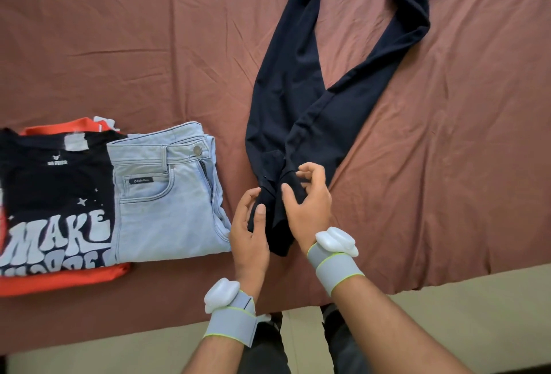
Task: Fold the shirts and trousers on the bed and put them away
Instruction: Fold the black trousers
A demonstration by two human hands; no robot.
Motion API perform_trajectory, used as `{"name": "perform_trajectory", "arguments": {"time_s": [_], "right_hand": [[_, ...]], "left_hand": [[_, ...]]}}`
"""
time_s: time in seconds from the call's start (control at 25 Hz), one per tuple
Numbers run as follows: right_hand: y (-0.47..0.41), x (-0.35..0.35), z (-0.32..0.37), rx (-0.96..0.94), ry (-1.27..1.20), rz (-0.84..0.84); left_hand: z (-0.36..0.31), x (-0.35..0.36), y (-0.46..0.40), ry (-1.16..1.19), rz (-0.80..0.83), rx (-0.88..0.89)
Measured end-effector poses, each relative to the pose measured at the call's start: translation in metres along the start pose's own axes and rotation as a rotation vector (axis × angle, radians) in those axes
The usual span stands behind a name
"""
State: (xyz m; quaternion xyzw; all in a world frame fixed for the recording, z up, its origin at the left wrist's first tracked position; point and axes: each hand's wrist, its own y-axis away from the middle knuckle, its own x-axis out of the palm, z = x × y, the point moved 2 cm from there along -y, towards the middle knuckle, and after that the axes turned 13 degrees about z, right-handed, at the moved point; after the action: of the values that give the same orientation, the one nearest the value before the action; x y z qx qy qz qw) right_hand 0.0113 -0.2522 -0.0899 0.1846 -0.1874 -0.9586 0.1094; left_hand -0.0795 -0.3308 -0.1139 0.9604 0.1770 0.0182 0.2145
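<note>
Seen from above, a bed (149,45) covered in a creased reddish-brown sheet fills most of the view; a pair of dark navy trousers (286,99) lies lengthwise on it, right of centre, the two legs running away toward the far edge and spreading apart, the right leg bending and wrinkling near its far end; the waist end hangs near the front edge of the bed, bunched into folds; the left hand (249,230) curls its fingers and thumb round the left side of the waistband; the right hand (308,206) pinches the right side of the waistband, fingers bent over the cloth; both wrists wear grey straps with a white plastic device on top; to the left, on the same sheet, sit folded light blue jeans (167,200), button and zip facing up; just beside them, and touching, lies a folded black t-shirt (53,189) with large pale lettering, stacked on a folded orange garment (62,279) whose edges show beneath it; below the bed a strip of pale floor (477,314) is visible.
</note>
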Motion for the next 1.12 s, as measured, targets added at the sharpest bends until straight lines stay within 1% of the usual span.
{"name": "perform_trajectory", "arguments": {"time_s": [0.08, 0.2, 0.32, 0.36, 0.44, 0.48, 0.6, 0.64, 0.72, 0.76, 0.8, 0.84, 0.88, 0.92, 0.96, 1.0, 1.04, 1.08, 1.12], "right_hand": [[0.006, 0.012, 0.003, 0.012, 0.005, 0.105], [0.013, 0.017, 0.001, 0.065, -0.077, 0.201], [0.022, 0.013, -0.008, 0.059, -0.088, 0.315], [0.026, 0.014, -0.012, 0.029, -0.06, 0.366], [0.033, 0.017, -0.018, -0.015, 0.11, 0.468], [0.035, 0.019, -0.018, -0.018, 0.2, 0.471], [0.033, 0.019, -0.009, -0.012, 0.317, 0.338], [0.032, 0.018, -0.007, 0.028, 0.296, 0.298], [0.029, 0.013, -0.003, 0.194, 0.103, 0.199], [0.026, 0.009, -0.004, 0.258, 0.02, 0.139], [0.025, 0.005, -0.005, 0.267, 0.017, 0.107], [0.025, 0.0, -0.004, 0.248, 0.07, 0.107], [0.025, -0.004, -0.004, 0.239, 0.114, 0.116], [0.025, -0.007, -0.004, 0.239, 0.126, 0.105], [0.024, -0.011, -0.004, 0.246, 0.084, 0.077], [0.022, -0.014, -0.001, 0.24, 0.008, 0.044], [0.019, -0.017, 0.004, 0.217, -0.079, 0.004], [0.014, -0.021, 0.011, 0.179, -0.143, -0.042], [0.009, -0.026, 0.016, 0.144, -0.201, -0.093]], "left_hand": [[-0.002, 0.001, 0.006, 0.031, 0.045, 0.011], [-0.004, 0.001, 0.008, 0.158, 0.083, -0.029], [0.003, -0.004, 0.002, 0.136, 0.114, -0.054], [0.002, -0.007, 0.001, 0.13, 0.107, -0.051], [-0.001, -0.011, -0.005, 0.124, 0.111, -0.047], [-0.005, -0.014, -0.01, 0.12, 0.131, -0.036], [-0.023, -0.011, -0.018, 0.052, 0.295, 0.044], [-0.031, -0.007, -0.02, 0.007, 0.36, 0.073], [-0.044, 0.004, -0.022, -0.086, 0.477, 0.115], [-0.049, 0.007, -0.024, -0.082, 0.49, 0.125], [-0.05, 0.007, -0.027, -0.038, 0.432, 0.118], [-0.049, 0.004, -0.033, 0.03, 0.314, 0.071], [-0.039, -0.002, -0.042, 0.087, 0.171, -0.042], [-0.028, -0.005, -0.05, 0.137, 0.093, -0.229], [-0.018, -0.002, -0.054, 0.2, 0.108, -0.474], [-0.01, 0.005, -0.053, 0.295, 0.205, -0.691], [-0.005, 0.016, -0.05, 0.418, 0.31, -0.818], [-0.01, 0.03, -0.045, 0.567, 0.372, -0.861], [-0.016, 0.047, -0.041, 0.712, 0.394, -0.839]]}}
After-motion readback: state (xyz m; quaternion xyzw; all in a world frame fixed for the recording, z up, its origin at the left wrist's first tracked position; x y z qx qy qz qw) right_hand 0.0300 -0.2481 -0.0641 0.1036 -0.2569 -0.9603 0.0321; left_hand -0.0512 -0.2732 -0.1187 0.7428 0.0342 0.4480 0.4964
